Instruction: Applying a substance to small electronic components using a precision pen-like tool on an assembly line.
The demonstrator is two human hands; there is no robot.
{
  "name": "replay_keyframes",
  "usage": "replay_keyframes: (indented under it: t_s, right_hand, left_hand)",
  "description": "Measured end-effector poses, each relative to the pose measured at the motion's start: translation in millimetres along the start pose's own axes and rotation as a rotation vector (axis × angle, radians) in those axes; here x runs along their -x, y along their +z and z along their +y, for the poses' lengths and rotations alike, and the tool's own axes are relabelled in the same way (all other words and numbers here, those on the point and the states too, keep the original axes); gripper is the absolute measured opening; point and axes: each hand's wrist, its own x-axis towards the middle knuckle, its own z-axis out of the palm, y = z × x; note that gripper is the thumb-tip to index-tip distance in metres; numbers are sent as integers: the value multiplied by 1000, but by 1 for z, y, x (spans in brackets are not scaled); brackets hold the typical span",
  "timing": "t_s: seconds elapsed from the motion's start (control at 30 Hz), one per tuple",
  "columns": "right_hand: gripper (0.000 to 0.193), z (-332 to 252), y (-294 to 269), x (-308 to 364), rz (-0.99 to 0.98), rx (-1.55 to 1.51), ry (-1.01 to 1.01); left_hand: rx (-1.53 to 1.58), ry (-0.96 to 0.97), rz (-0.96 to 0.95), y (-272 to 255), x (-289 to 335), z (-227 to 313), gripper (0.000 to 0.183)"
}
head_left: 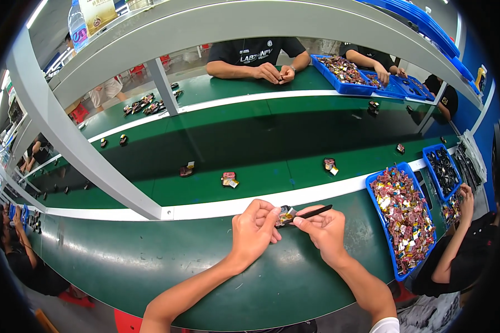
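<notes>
Over the green bench [205,277], my two hands meet near the white edge rail. My left hand [251,232] is closed, pinching a small wired part [286,215] with silver and yellow on it. My right hand [326,232] grips a slim black stick-like tool [318,211], whose upper end points up to the right. The tool's other end lies at the small part; whether it touches is hidden by my fingers. Right of my hands stands a blue tray [395,265] heaped with similar red, yellow and white parts [403,216].
Beyond the rail runs a dark conveyor [233,133] with scattered small parts [229,179]. A grey frame post [89,144] rises at left, under an overhead shelf [233,22]. A co-worker [255,58] works opposite; another's arm [455,238] reaches near a blue tray of black parts [441,172].
</notes>
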Motion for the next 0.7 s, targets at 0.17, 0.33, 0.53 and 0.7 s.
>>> replay_keyframes:
  t_s: [0.17,0.33,0.53,0.7]
  right_hand:
    - [13,-6,-2,0,-10,-35,60]
    - [12,-4,-6,-3,-5,-51,83]
    - [14,-10,-11,-3,-53,-34,101]
    - [15,-9,-12,-3,-52,-48,71]
  left_hand:
    - [34,41,-3,4,0,-3,16]
    - [-6,99,-4,7,1,-3,18]
    - [108,-60,-51,1,-6,2,19]
    - [169,-183,-203,-8,-10,3,25]
